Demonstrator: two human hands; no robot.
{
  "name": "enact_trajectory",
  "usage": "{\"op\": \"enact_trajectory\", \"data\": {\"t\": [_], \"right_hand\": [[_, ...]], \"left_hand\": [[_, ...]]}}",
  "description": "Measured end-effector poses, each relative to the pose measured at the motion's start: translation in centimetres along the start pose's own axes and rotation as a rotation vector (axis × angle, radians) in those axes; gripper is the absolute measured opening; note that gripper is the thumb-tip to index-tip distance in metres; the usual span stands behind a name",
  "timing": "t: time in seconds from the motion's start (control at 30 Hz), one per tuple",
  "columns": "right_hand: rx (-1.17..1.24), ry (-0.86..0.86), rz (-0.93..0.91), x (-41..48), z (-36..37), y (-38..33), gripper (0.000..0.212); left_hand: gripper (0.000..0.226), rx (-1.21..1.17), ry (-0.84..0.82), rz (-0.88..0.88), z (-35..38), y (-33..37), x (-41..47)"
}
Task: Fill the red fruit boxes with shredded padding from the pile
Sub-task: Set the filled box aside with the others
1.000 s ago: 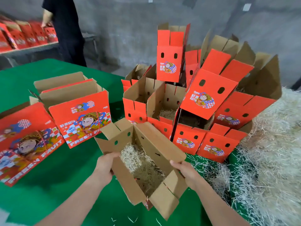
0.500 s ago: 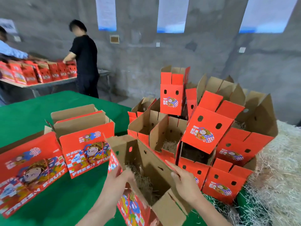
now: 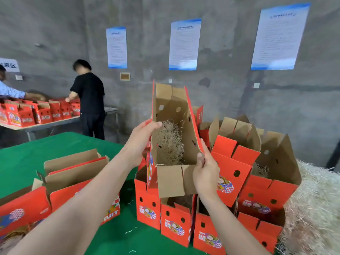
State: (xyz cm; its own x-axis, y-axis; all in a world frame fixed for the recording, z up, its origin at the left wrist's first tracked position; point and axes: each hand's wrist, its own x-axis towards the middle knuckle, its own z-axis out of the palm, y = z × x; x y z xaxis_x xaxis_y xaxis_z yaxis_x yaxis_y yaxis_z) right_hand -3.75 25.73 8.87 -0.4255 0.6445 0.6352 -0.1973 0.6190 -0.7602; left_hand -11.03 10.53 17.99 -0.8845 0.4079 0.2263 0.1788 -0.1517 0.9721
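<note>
Red fruit box (image 3: 173,107) is up in the air in front of me, tipped so its open mouth faces me and its brown inside shows. It hangs above the heap of other red boxes (image 3: 230,173), not resting on the surface. A wad of shredded padding (image 3: 169,142) sits inside, against the wall turned away from me. The flaps on its near edge hang open toward me.

My left grip (image 3: 141,142) is closed on the box's left wall, fingers curled over its edge and their tips inside. My right grip (image 3: 206,173) pinches the lower right edge, thumb on the inner face, just beside the near flap.

The heap below is a cluster of open boxes on the green surface (image 3: 27,159), some leaning on others; I can see padding in one at the right. The pile (image 3: 316,208) of loose pale padding lies at the far right, touching that cluster. To my left stand two more boxes (image 3: 73,173), flaps up.

Farther back, a person in a black shirt (image 3: 88,100) stands at a far table (image 3: 55,122) lined with red boxes. Three printed sheets (image 3: 184,44) hang on the grey wall.
</note>
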Motion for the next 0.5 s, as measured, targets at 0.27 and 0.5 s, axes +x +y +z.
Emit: {"op": "enact_trajectory", "data": {"t": [0.27, 0.5], "right_hand": [[-0.636, -0.371, 0.097, 2.7, 1.9, 2.6, 0.081], [-0.879, -0.880, -0.161, 1.0, 3.7, 6.9, 0.075]], "left_hand": [[0.052, 0.127, -0.261, -0.242, 2.6, -7.9, 6.2], [0.055, 0.450, -0.165, -0.174, 3.9, -14.3, 6.1]]}}
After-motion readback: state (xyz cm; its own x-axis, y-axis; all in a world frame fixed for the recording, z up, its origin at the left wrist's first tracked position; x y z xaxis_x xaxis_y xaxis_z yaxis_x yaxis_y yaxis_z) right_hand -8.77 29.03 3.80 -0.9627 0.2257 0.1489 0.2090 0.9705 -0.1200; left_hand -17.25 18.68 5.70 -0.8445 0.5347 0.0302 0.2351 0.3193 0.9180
